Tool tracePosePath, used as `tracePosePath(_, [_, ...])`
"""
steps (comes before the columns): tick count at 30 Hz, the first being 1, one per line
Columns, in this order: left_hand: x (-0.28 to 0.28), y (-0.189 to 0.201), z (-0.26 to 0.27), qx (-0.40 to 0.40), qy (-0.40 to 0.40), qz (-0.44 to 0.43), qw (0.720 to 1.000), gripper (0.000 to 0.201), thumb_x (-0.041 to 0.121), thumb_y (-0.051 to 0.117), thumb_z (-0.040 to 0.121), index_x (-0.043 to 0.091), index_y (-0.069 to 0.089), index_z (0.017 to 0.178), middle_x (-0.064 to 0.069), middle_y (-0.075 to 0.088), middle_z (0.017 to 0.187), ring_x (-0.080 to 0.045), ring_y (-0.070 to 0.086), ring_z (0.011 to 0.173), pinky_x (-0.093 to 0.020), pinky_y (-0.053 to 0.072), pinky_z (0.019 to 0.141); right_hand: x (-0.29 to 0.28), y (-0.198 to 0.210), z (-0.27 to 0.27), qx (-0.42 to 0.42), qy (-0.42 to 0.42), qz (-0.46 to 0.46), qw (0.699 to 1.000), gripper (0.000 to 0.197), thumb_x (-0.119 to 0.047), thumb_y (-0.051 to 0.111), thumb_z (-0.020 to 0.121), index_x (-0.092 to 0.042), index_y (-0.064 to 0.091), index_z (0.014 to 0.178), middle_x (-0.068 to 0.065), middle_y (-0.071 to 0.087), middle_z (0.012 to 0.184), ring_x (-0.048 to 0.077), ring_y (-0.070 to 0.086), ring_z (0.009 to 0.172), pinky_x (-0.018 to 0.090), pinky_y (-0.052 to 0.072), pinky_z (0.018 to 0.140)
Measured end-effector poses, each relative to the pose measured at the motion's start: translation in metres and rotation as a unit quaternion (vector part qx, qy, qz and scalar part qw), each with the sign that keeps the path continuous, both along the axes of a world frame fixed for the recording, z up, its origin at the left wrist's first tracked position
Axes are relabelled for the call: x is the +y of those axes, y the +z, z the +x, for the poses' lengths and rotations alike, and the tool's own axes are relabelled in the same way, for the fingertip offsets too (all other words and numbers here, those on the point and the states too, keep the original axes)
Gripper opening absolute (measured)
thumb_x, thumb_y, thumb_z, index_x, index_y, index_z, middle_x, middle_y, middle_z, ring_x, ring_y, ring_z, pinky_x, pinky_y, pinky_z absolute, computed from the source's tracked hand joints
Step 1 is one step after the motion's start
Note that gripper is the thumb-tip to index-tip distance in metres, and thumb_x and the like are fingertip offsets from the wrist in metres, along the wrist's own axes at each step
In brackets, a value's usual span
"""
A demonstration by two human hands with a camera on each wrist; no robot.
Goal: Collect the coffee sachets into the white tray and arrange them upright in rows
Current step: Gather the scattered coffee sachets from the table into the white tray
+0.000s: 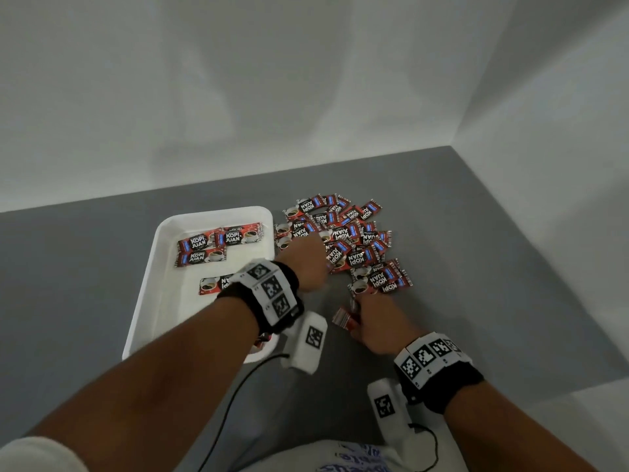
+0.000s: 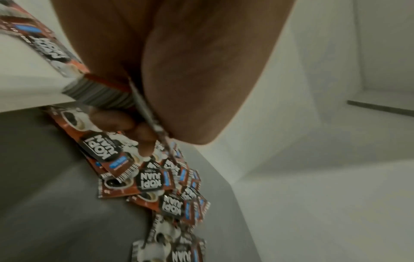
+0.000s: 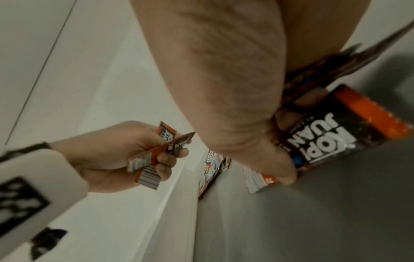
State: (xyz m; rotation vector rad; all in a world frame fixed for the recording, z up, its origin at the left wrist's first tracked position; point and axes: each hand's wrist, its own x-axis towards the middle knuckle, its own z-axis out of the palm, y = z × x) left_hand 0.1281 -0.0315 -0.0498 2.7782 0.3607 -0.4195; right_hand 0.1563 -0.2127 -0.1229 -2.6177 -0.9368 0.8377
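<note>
A white tray [image 1: 160,240] sits left of centre on the grey table, with several red-and-black coffee sachets [image 1: 201,247] lying flat in it. A loose pile of sachets [image 1: 350,240] spreads just right of the tray; the left wrist view shows this pile [image 2: 152,184] from close up. My left hand [image 1: 306,262] hovers between tray and pile, pinching a few sachets [image 3: 156,156] fanned out in its fingers [image 2: 114,120]. My right hand [image 1: 371,321] is at the pile's near edge, gripping a small bunch of sachets [image 1: 343,318], whose printed face [image 3: 331,138] shows under the thumb.
White walls close in behind and to the right of the table [image 1: 476,267]. Black cables [image 1: 235,396] trail from the wrist cameras toward my body. Bare grey tabletop lies left of the tray and right of the pile.
</note>
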Motion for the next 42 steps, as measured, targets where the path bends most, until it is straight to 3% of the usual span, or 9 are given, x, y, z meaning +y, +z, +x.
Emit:
tracePosePath(5, [0.021,-0.016,0.024,-0.048,0.078,-0.079,0.993,0.037,0.037,0.046,0.104,0.009,0.065,0.089,-0.011,0.068,0.084,-0.025,0.068,0.081,-0.033,0.055,0.075,-0.002,0.018,0.013,0.011,-0.003,0.046,0.999,0.007,-0.020,0.061,0.092,-0.020,0.054,0.094,-0.004,0.058,0.095,0.017,0.058,0.090,0.023,0.041,0.070])
tracePosePath(7, [0.028,-0.022,0.031,-0.071,0.100,-0.124,0.985,0.041,0.053,0.060,0.094,0.014,0.065,0.082,-0.005,0.073,0.081,-0.020,0.070,0.076,-0.034,0.059,0.075,-0.004,0.027,0.030,-0.027,-0.023,0.077,0.996,0.009,-0.026,0.055,0.090,-0.018,0.058,0.090,-0.001,0.066,0.094,0.022,0.064,0.090,0.031,0.048,0.075])
tracePosePath(13, [0.030,-0.021,0.046,-0.004,0.036,0.011,0.999,0.012,0.018,0.063,0.094,0.007,0.067,0.097,-0.006,0.068,0.096,-0.027,0.068,0.092,-0.035,0.058,0.080,-0.004,0.038,0.077,-0.041,-0.006,0.032,0.999,0.026,-0.017,0.061,0.091,-0.022,0.050,0.114,0.002,0.061,0.096,0.024,0.061,0.087,0.035,0.049,0.073])
tracePosePath(21, [0.026,-0.043,0.039,0.060,-0.019,0.114,0.992,0.024,0.013,0.057,0.099,0.001,0.065,0.118,-0.018,0.064,0.124,-0.031,0.066,0.113,-0.035,0.055,0.086,0.000,0.005,0.081,-0.104,0.069,-0.007,0.992,0.047,-0.017,0.073,0.082,-0.019,0.062,0.127,0.004,0.055,0.121,0.024,0.058,0.110,0.041,0.054,0.093])
tracePosePath(26, [0.023,-0.034,0.043,0.049,-0.013,0.051,0.997,0.017,0.019,0.056,0.098,0.006,0.067,0.094,-0.006,0.065,0.090,-0.026,0.067,0.089,-0.030,0.047,0.069,-0.005,0.009,0.082,-0.084,0.086,0.027,0.992,0.029,-0.031,0.075,0.085,-0.020,0.069,0.111,0.002,0.066,0.105,0.020,0.065,0.097,0.038,0.056,0.084])
tracePosePath(29, [0.023,-0.022,0.053,0.025,0.016,-0.022,0.999,0.032,0.019,0.048,0.098,0.011,0.049,0.067,-0.001,0.050,0.065,-0.017,0.051,0.060,-0.027,0.042,0.056,-0.008,0.027,0.087,-0.063,0.045,0.059,0.995,0.013,-0.020,0.069,0.088,-0.009,0.061,0.088,-0.001,0.061,0.079,0.018,0.059,0.071,0.029,0.043,0.063])
tracePosePath(31, [0.022,-0.018,0.058,-0.002,0.004,-0.062,0.998,0.038,0.011,0.040,0.098,0.015,0.037,0.060,0.001,0.043,0.060,-0.016,0.041,0.055,-0.023,0.031,0.050,-0.013,0.037,0.092,-0.063,0.028,0.060,0.996,0.008,-0.011,0.063,0.088,-0.008,0.060,0.095,-0.001,0.061,0.084,0.021,0.059,0.076,0.029,0.042,0.064])
tracePosePath(37, [0.013,-0.039,0.065,0.014,0.051,-0.052,0.997,0.030,0.026,0.065,0.093,0.014,0.051,0.069,0.000,0.054,0.068,-0.026,0.069,0.079,-0.024,0.044,0.053,-0.011,0.024,0.089,-0.084,0.037,0.028,0.995,0.023,-0.022,0.067,0.091,-0.020,0.061,0.113,0.002,0.065,0.106,0.024,0.063,0.095,0.034,0.050,0.079])
tracePosePath(42, [0.005,-0.055,0.060,0.027,0.060,-0.032,0.997,0.038,0.033,0.076,0.089,0.003,0.066,0.112,-0.009,0.069,0.108,-0.026,0.068,0.101,-0.033,0.057,0.080,-0.010,0.004,0.083,-0.117,0.055,-0.001,0.992,0.049,-0.034,0.076,0.084,-0.018,0.064,0.130,0.006,0.060,0.129,0.024,0.060,0.117,0.038,0.051,0.101])
